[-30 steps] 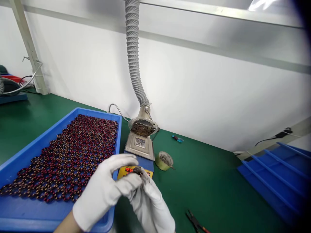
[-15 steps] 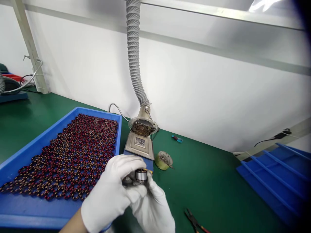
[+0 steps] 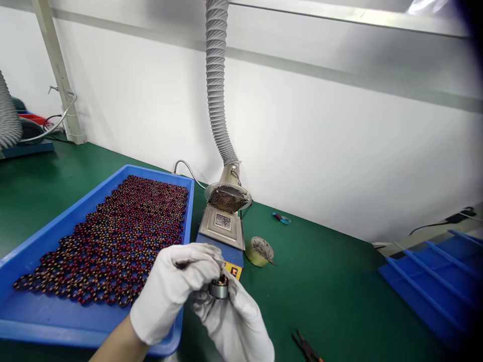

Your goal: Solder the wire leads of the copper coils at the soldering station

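Between my two white-gloved hands is a small motor stator [image 3: 219, 290], a silver metal ring with copper-coloured windings showing at its top. My right hand [image 3: 241, 322] cups it from below and the right, with its fingers closed round it. My left hand [image 3: 171, 286] reaches over from the left, its fingers bent and pinched at the upper edge of the stator. A dark patch shows between the left fingers, and I cannot make out what it is. Beside my left hand lies a blue tray [image 3: 68, 336] with many dark rings with red and gold marks [image 3: 128, 236].
A hot plate [image 3: 222, 229] with a yellow-marked front stands just beyond my hands, under a round fume hood [image 3: 228, 197] on a grey hose [image 3: 217, 90]. Right of it are a yellowish cup [image 3: 257, 252] and blue-handled cutters [image 3: 281, 218]. Pliers [image 3: 307, 347] lie at the front; blue racks [image 3: 433, 281] stand right.
The stator has tipped and sunk slightly, so its copper top shows now. My left fingers have moved over its top edge. The whole view has shifted a little to the left.
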Available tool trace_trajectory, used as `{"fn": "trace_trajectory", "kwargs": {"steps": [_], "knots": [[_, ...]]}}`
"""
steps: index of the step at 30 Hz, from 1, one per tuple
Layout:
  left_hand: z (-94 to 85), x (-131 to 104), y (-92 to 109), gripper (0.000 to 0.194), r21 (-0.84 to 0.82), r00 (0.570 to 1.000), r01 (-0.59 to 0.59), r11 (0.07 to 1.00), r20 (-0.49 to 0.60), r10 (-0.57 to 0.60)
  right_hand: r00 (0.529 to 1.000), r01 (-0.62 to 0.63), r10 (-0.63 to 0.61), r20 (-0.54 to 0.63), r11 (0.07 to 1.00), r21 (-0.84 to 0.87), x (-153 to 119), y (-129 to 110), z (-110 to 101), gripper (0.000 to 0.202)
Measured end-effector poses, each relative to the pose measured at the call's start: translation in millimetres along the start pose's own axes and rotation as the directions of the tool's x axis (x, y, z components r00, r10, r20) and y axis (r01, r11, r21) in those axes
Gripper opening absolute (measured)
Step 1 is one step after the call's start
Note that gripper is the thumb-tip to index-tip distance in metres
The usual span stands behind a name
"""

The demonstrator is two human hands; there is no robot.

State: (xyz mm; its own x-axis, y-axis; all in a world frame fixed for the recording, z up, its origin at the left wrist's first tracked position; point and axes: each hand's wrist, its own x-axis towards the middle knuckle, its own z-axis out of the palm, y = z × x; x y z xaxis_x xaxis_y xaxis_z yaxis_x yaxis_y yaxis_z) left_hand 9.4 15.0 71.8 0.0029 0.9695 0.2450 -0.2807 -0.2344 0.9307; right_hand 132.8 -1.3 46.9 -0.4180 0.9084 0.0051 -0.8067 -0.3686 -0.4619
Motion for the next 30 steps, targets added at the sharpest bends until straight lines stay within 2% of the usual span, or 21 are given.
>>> {"fn": "trace_trajectory", "kwargs": {"steps": [2,3,6,8,9,13,15,17,20,22,24,26,27,28,29,30], "knots": [[-2.1,-0.3,7.6,0.008,-0.025,0.996,0.046,0.999,-0.076,-0.048,1.0,-0.011,0.011,0.013,1.0,0.002,-1.0,-1.3,-3.0,0.023],[-3.3,-0.5,11.8,0.005,0.013,0.995,0.079,0.997,-0.064,-0.078,1.0,-0.011,0.011,0.012,1.0,-0.003,-1.6,-1.9,-4.4,0.022],[-4.3,-1.3,19.9,0.016,0.201,0.977,0.148,0.968,0.12,-0.174,1.0,0.011,-0.012,-0.024,0.999,-0.047,-3.1,-3.5,-6.1,0.021],[-2.1,-2.4,19.0,0.019,0.168,0.964,0.125,0.978,0.213,-0.16,0.998,0.012,-0.018,-0.062,0.995,-0.094,-3.2,-4.1,-5.2,0.022],[-0.8,-3.2,17.0,0.02,0.111,0.965,0.111,0.988,0.225,-0.134,0.997,0.007,-0.017,-0.078,0.992,-0.123,-3.0,-4.3,-4.9,0.024],[-0.9,-6.8,9.5,0.018,-0.143,0.993,0.098,0.985,0.084,-0.087,0.989,0.02,-0.056,-0.135,0.968,-0.251,-2.1,-4.2,-9.9,0.037],[-5.0,-7.5,10.3,0.012,-0.181,0.998,0.059,0.982,-0.022,-0.064,0.983,0.045,-0.094,-0.158,0.956,-0.289,-2.5,-3.7,-15.6,0.038],[-8.4,-6.3,14.0,0.01,-0.1,0.995,0.096,0.99,-0.032,-0.1,0.977,0.066,-0.124,-0.171,0.949,-0.31,-3.1,-3.2,-21.5,0.036],[-6.8,-3.2,19.3,0.021,0.101,0.968,0.2,0.975,0.135,-0.212,0.968,0.106,-0.179,-0.176,0.927,-0.36,-1.1,-3.9,-28.5,0.037],[-2.0,-2.6,19.2,0.021,0.151,0.965,0.14,0.978,0.201,-0.169,0.953,0.16,-0.252,-0.168,0.89,-0.426,3.3,-5.8,-32.2,0.035],[1.9,-4.4,16.3,0.021,0.119,0.982,0.043,0.992,0.175,-0.064,0.938,0.199,-0.307,-0.16,0.857,-0.476,9.0,-7.9,-35.0,0.03],[2.5,-7.6,12.4,0.023,0.041,0.993,-0.004,0.999,0.115,-0.001,0.9,0.263,-0.404,-0.166,0.805,-0.532,13.3,-7.9,-35.3,0.026],[1.5,-9.0,10.9,0.023,-0.003,0.997,-0.014,1.0,0.08,0.015,0.862,0.313,-0.479,-0.168,0.762,-0.566,14.3,-6.5,-33.9,0.027],[0.2,-9.8,10.0,0.022,-0.045,0.999,-0.019,0.999,0.028,0.02,0.805,0.374,-0.571,-0.162,0.701,-0.608,14.4,-3.9,-31.5,0.028],[-0.9,-9.8,9.6,0.018,-0.07,1.0,-0.008,0.997,-0.024,0.007,0.727,0.439,-0.672,-0.139,0.611,-0.658,13.7,-0.4,-28.2,0.029],[-1.4,-9.1,9.8,0.014,-0.08,0.998,0.024,0.997,-0.061,-0.029,0.63,0.499,-0.772,-0.09,0.49,-0.715,12.4,3.8,-24.4,0.029]]}}
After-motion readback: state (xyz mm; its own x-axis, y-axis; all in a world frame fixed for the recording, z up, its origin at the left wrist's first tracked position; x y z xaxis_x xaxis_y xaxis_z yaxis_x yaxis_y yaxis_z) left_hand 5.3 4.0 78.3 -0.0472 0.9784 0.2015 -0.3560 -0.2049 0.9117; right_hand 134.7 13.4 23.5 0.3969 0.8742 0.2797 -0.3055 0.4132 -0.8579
